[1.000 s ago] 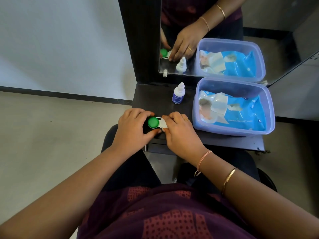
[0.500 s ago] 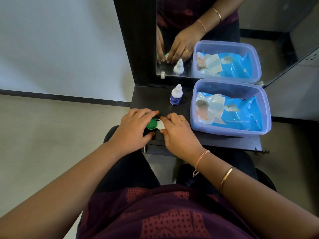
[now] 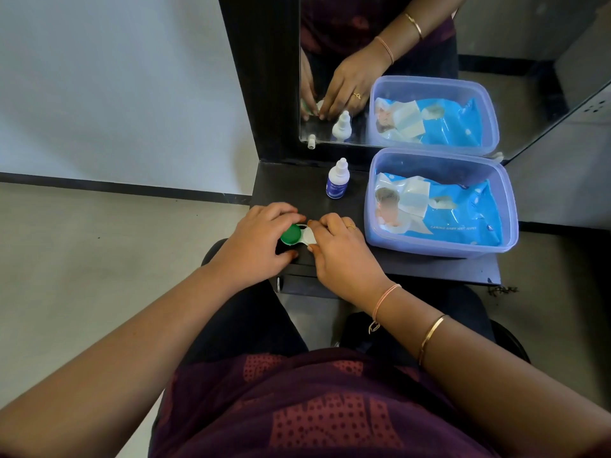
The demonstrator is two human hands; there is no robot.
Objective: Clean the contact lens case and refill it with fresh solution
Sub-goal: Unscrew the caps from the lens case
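Since half a second ago: left fingers have drawn back off the green cap point(image 3: 291, 234), which now shows nearly whole. More of the white cap point(image 3: 309, 238) is also exposed than before. Both hands remain at the same spot on the surface point(image 3: 297, 193).

Position: the lens case point(image 3: 302, 237) sits near the front edge of the dark surface, between the two hands and well apart from the solution bottle point(image 3: 337, 181) standing behind it.

Left hand point(image 3: 258, 241): fingers curled over the far side of the green cap, thumb on the near side, gripping it.

Right hand point(image 3: 344, 252): forefinger and thumb pinch the white end of the case, other fingers curled behind.

Orientation: the long axis of the case runs left to right, roughly along the front edge of the surface. Green end is to the left, white end to the right. The green cap looks slightly tipped, with its side wall showing. Whether it is loosened I cannot tell.

Step, as I judge it: opening the case, caps not yet off, no cleaning begun.

Next move calls for the right hand to brace the case body while the left twists the green cap free, without skidding the case off the near edge.

Also present: a plastic box point(image 3: 439, 247) to the right holds a blue wipes pack point(image 3: 463, 213). Bottle is capped and upright.
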